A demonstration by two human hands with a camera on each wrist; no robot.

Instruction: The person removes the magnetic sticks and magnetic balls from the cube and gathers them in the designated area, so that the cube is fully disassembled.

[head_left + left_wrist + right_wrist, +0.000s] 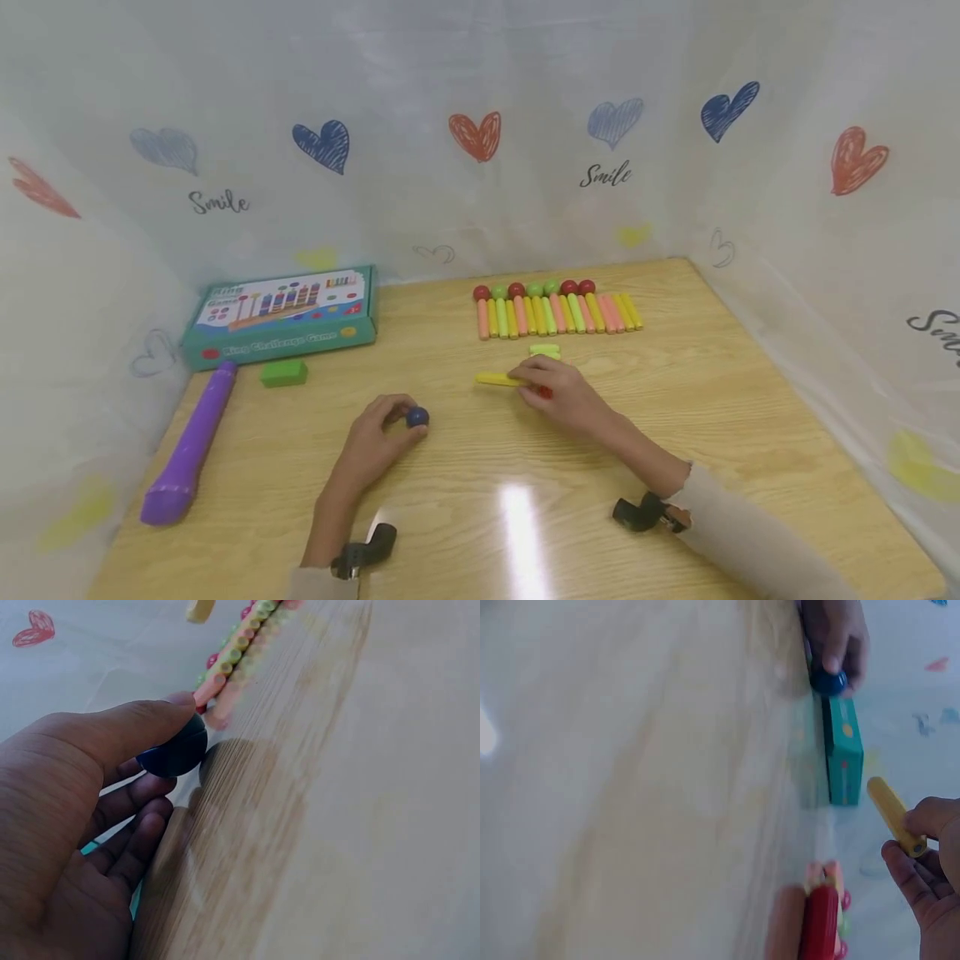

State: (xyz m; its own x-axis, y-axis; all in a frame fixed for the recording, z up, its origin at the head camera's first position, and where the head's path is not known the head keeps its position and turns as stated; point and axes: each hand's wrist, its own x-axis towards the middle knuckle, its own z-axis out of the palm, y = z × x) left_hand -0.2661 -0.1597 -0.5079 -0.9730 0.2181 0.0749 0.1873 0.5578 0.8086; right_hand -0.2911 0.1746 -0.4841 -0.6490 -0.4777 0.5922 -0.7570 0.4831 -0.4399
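Note:
My left hand point(378, 442) pinches a dark blue ball point(417, 417) between thumb and fingers, low over the table. In the left wrist view the ball point(176, 750) sits under the thumb, the other fingers loosely bent below it. My right hand point(562, 396) holds a yellow stick point(495, 379) by one end, pointing left. In the right wrist view the yellow stick point(895, 816) is pinched by thumb and fingers, held above the tabletop. Beneath the right hand lies a red stick point(821, 922), mostly hidden in the head view. Light green sticks point(545, 350) lie just beyond that hand.
A row of pink, yellow and green sticks point(558, 317) lies at the back, with red and green balls point(516, 290) behind it. At the left are a teal game box point(281, 337), a green block point(284, 373) and a purple microphone-shaped object point(191, 450). Printed sheeting point(540, 208) surrounds the table.

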